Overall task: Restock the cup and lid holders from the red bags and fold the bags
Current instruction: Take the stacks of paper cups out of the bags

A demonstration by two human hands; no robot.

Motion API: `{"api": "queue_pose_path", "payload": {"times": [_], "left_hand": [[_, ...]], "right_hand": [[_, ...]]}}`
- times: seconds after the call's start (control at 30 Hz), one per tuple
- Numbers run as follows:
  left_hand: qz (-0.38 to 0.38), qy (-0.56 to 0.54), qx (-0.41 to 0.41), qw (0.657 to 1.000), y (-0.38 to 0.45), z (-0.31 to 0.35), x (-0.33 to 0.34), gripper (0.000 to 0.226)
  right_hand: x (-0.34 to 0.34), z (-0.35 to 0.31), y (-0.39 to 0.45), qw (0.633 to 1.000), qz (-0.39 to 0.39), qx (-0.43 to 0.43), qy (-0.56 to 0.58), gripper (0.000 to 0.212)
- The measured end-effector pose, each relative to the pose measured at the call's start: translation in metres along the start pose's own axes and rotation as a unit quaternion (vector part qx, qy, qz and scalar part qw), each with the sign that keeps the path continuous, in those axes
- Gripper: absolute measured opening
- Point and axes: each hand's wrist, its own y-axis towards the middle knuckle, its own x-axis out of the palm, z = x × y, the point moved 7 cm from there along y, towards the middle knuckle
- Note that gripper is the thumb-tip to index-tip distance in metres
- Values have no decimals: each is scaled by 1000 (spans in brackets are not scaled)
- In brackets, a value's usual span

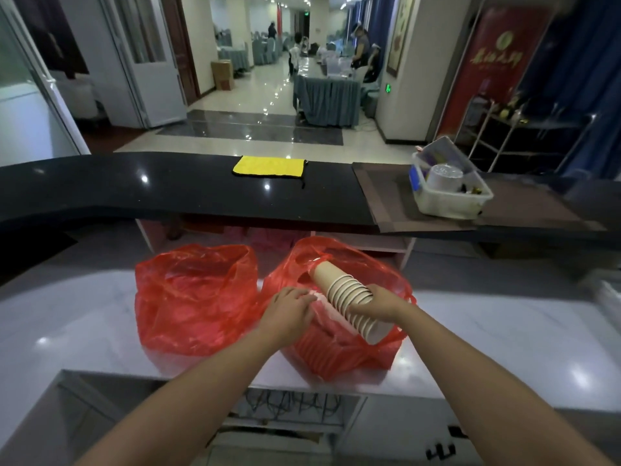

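Red, translucent plastic bags stand side by side, touching, on a pale grey marble-look worktop (504, 331). Left red bag (191, 297): mouth open and slack, contents not discernible through the film. Right red bag (339, 358): mouth open, with rows of ribbed shapes showing through its near wall, too blurred by the film to identify.

Right hand (378, 304): fingers curled around the middle of a nested stack of tan paper cups (346, 297), held tilted above the mouth of the right bag. The closed base of the stack points away and to the left, partly against the red film; the open rim of the nearest cup faces the viewer and to the right.

Left hand (290, 306): laid on the rim of the right bag just beside the stack, fingers bent over the plastic; whether they actually pinch the film cannot be told.

Behind the bags runs a raised black glossy counter (134, 190). On it lie a folded yellow cloth with black edging (268, 166) near the centre and, well to the right, a clear plastic bin (447, 186) resting on a brown mat (389, 196) and containing a stack of clear lids (445, 176) among other items. Beyond the counter, a polished hall floor with draped tables and several people in the distance.
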Motion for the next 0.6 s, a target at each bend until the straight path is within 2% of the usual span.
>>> {"api": "queue_pose_path", "payload": {"times": [0.2,0.33,0.4,0.47,0.53,0.6], "left_hand": [[9,-128,-34,991,-31,4,-9,39],[14,-305,-131,943,-60,-9,-14,36],[7,-387,-180,904,-76,-21,-16,48],[8,-509,-211,835,-93,-33,-19,61],[27,-605,-241,759,-116,-51,-27,60],[51,-653,-275,704,-141,-78,-36,57]], "right_hand": [[22,2,-55,984,15,-3,175,64],[45,-25,-90,972,7,-67,225,52],[58,-46,-104,967,2,-105,231,49],[75,-70,-114,964,-5,-135,228,52],[96,-97,-122,961,-23,-154,228,59],[121,-129,-129,954,-58,-181,231,62]]}}
